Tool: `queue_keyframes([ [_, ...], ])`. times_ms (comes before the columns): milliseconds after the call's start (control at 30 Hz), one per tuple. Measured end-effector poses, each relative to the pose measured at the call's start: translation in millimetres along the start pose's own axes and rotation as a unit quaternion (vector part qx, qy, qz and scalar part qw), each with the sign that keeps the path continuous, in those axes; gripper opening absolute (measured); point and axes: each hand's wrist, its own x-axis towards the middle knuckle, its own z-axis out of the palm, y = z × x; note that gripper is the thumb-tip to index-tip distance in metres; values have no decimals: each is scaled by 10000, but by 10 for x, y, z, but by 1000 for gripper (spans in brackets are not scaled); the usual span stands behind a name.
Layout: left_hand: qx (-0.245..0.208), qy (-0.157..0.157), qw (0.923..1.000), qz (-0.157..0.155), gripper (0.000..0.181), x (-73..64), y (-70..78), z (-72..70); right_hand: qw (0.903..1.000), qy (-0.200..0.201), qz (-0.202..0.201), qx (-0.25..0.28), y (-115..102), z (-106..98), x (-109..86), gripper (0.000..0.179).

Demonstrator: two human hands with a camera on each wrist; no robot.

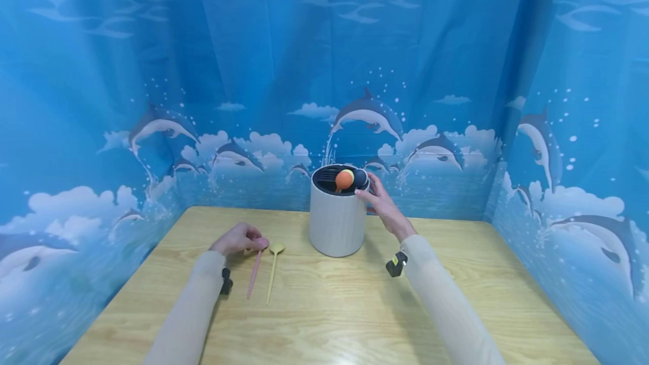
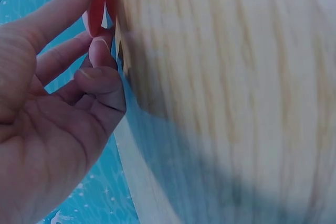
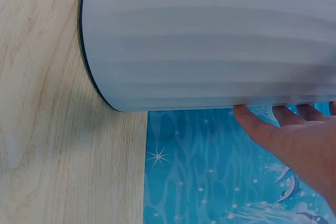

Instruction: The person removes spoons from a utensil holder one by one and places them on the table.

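Because the yellow spoon (image 1: 276,248) lies loose on the wooden table (image 1: 314,308), just beside the pink spoon (image 1: 263,243), a careless drag of either could set them crossing; the left hand (image 1: 239,239) pinches the pink spoon by its head, thumb and finger together on it, so the long handle could swing or twist out if that small hold slackens; whether the head is off the wood, I cannot tell. Farther off stands the pale holder (image 1: 337,224), upright; the right hand (image 1: 386,207) touches its side and rim, digits apart; a one-sided push there could slide or tip it, and the orange head (image 1: 344,179) and dark head (image 1: 360,178), crowded at the top, could then rattle or shift; behind hangs the dolphin curtain (image 1: 284,72).
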Motion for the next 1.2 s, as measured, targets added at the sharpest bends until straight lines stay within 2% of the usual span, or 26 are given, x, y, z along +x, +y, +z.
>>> queue_keyframes([
  [433,81,26,9998,-185,50,17,-45,-13,10000,2,11,23,2,-4,6,83],
  [633,127,1,9999,-71,50,7,-40,-9,10000,-13,3,38,2,-4,9,84],
  [967,150,-31,9999,-64,49,-53,19,-12,10000,-9,-4,50,4,-8,14,84],
  [1067,128,22,9999,-106,52,-58,19,-13,10000,-18,-13,40,9,-12,17,84],
  [1200,18,327,9994,-101,54,-52,3,-29,10000,-43,-11,19,8,-13,15,84],
])
